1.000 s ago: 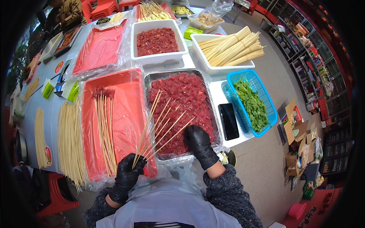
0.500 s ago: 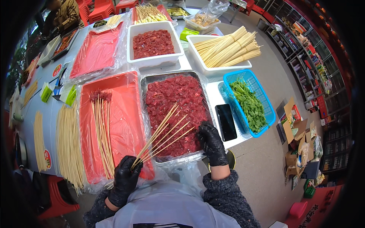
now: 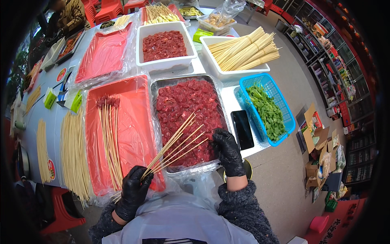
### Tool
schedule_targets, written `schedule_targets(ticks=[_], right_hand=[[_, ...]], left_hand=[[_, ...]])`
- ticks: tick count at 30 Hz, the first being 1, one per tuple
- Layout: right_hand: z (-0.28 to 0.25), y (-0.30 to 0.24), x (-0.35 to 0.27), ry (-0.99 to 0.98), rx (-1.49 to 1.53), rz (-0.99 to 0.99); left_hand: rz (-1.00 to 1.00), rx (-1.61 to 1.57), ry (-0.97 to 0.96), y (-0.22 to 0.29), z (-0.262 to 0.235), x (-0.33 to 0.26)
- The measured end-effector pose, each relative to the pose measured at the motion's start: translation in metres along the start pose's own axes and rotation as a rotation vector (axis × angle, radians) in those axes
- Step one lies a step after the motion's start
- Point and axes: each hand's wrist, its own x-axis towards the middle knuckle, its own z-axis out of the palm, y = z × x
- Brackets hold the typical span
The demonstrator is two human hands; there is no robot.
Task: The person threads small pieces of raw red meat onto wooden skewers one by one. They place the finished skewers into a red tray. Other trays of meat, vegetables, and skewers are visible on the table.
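My black-gloved left hand (image 3: 133, 191) is closed round the lower ends of several bamboo skewers (image 3: 175, 140), which fan out bare over the near part of the raw meat chunks (image 3: 189, 101). The meat fills a metal tray (image 3: 194, 168) in front of me. At the tray's right edge, my right hand (image 3: 228, 155), also in a black glove, has its fingers curled together above the meat; what they pinch, if anything, is too small to make out. Left of it, a plastic-lined red tray (image 3: 136, 130) holds a row of skewers with meat (image 3: 108, 134) at their far ends.
A phone (image 3: 242, 129) and a blue basket of green herbs (image 3: 268, 112) sit on the right. Farther back stand a white tub of meat (image 3: 164, 44) and a white bin of skewer bundles (image 3: 239, 53). Loose skewers (image 3: 73, 156) line the left, near another red tray (image 3: 101, 55).
My right hand has lifted very slightly, its fingers curled as before. My left hand keeps the skewers in nearly the same place.
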Motion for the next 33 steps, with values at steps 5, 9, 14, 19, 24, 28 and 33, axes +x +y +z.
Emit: schedule_targets(ticks=[5,9,14,19,24,28,33], right_hand=[[0.006,-0.011,-0.005,-0.043,-0.199,-0.067],[0.006,-0.02,-0.006,-0.134,-0.271,-0.095],[-0.001,-0.026,-0.001,-0.217,-0.343,-0.137],[0.003,-0.033,-0.004,-0.243,-0.395,-0.123],[0.005,-0.031,-0.006,-0.26,-0.389,-0.136],[0.009,-0.027,-0.008,-0.219,-0.414,-0.14],[0.006,-0.02,-0.003,-0.219,-0.266,-0.053]], left_hand=[[-0.015,0.033,-0.005,0.001,-0.001,-0.002],[-0.021,0.064,-0.024,0.007,-0.005,-0.002],[-0.024,0.088,-0.031,0.011,-0.01,-0.002],[-0.014,0.102,-0.021,0.011,-0.01,-0.002],[-0.043,0.099,0.005,0.015,-0.008,-0.004],[0.02,0.097,0.007,0.007,-0.006,-0.006],[0.013,0.095,0.008,0.007,-0.003,-0.007]])
